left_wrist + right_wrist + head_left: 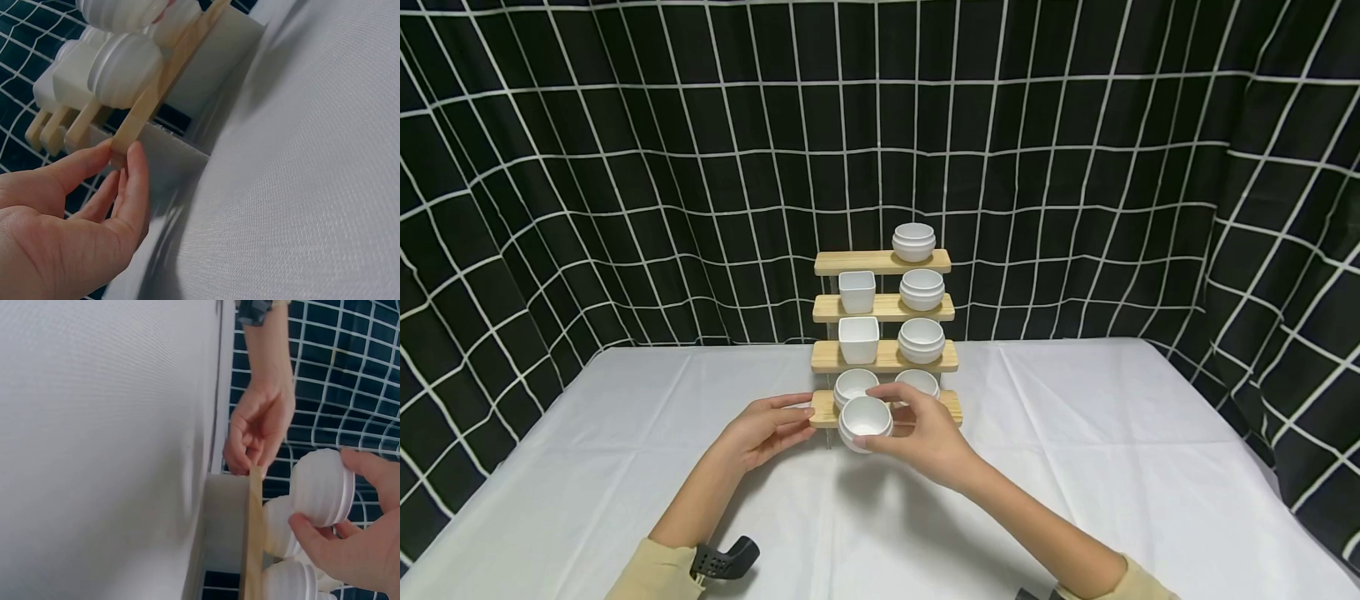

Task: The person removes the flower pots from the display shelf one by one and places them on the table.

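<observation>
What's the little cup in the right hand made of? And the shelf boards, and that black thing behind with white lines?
The cup: probably ceramic, as it looks smooth and white, but it might be plastic.
The shelf boards look like smooth, pale wood, with fine grain streaks.
The black backdrop seems to be dull cloth, because it ripples and folds.

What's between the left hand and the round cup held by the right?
The left end of the bottom wooden shelf: in the head view it lies between the left hand, which pinches it, and the round cup in the right hand.
</observation>
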### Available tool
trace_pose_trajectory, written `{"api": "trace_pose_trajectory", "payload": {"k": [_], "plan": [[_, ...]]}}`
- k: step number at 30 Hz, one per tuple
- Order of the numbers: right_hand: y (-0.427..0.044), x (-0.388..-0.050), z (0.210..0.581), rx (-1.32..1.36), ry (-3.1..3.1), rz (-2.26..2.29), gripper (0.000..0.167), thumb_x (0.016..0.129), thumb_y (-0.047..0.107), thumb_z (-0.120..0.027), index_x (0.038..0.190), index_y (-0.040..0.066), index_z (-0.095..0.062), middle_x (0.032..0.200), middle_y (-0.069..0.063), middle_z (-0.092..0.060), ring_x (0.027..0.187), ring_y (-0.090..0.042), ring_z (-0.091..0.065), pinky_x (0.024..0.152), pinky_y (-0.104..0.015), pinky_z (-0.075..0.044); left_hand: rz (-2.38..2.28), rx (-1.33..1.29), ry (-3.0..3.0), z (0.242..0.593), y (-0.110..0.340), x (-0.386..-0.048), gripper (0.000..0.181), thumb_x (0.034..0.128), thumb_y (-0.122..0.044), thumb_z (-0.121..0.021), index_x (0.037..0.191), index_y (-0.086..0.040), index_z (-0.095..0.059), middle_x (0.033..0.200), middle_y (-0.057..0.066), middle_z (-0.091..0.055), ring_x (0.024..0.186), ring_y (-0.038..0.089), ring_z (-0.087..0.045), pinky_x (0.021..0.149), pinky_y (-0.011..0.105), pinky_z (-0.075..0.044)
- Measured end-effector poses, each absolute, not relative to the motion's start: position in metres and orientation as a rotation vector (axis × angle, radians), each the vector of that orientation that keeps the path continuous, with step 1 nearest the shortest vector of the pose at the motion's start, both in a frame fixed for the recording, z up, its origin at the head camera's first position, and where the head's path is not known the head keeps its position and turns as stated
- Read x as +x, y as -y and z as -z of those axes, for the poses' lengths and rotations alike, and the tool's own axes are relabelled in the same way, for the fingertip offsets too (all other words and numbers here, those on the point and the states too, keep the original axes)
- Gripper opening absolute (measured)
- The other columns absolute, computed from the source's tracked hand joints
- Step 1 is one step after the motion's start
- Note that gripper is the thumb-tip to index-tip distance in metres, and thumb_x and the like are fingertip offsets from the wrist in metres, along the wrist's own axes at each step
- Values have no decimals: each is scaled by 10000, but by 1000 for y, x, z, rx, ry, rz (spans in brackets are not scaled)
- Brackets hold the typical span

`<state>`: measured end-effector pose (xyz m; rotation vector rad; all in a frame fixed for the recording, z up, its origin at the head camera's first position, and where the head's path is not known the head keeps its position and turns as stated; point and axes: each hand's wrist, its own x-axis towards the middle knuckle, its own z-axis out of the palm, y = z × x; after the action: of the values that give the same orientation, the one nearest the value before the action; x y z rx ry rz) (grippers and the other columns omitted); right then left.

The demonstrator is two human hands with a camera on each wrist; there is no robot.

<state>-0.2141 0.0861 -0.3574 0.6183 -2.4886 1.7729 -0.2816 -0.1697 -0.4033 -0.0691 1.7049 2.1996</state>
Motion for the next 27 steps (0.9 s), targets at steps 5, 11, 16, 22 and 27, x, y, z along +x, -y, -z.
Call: {"api": "trace_pose_trajectory", "payload": {"k": [5,11,16,22,27], "plan": [[-84,-214,362,628,2526,-1767,523,842,77,-886,1300,-21,-651,1275,-193,-674,1142,-363,-711,962,-411,-652,-2197,-57,-1709,403,169,-280,550,1046,59,-577,1554,135,-379,1024,105,-701,846,113,-745,841,216,-663],[-80,-216,370,710,2529,-1774,528,841,61,-888,1298,-44,-644,1298,-206,-663,1125,-357,-716,955,-424,-651,-2189,-58,-1719,404,171,-279,541,1056,51,-567,1558,127,-379,1026,96,-703,859,105,-741,842,211,-661],[-77,-217,377,741,2546,-1781,553,830,47,-892,1304,-78,-635,1302,-219,-666,1145,-382,-709,991,-473,-637,-2187,-63,-1715,405,172,-280,544,1061,48,-559,1564,124,-367,1014,88,-706,854,97,-740,840,203,-658],[-77,-217,380,763,2564,-1894,554,820,-11,-878,1299,-104,-615,1295,-233,-656,1156,-363,-702,985,-350,-646,-2187,-66,-1710,403,170,-279,548,1060,49,-560,1567,121,-365,1010,94,-703,854,97,-738,840,204,-659],[-79,-218,382,770,2616,-1879,542,812,6,-891,1285,-70,-636,1271,-199,-681,1105,-302,-722,993,-357,-643,-2179,-70,-1720,401,168,-279,546,1061,47,-560,1567,119,-367,1011,98,-702,851,99,-740,841,205,-659]]}}
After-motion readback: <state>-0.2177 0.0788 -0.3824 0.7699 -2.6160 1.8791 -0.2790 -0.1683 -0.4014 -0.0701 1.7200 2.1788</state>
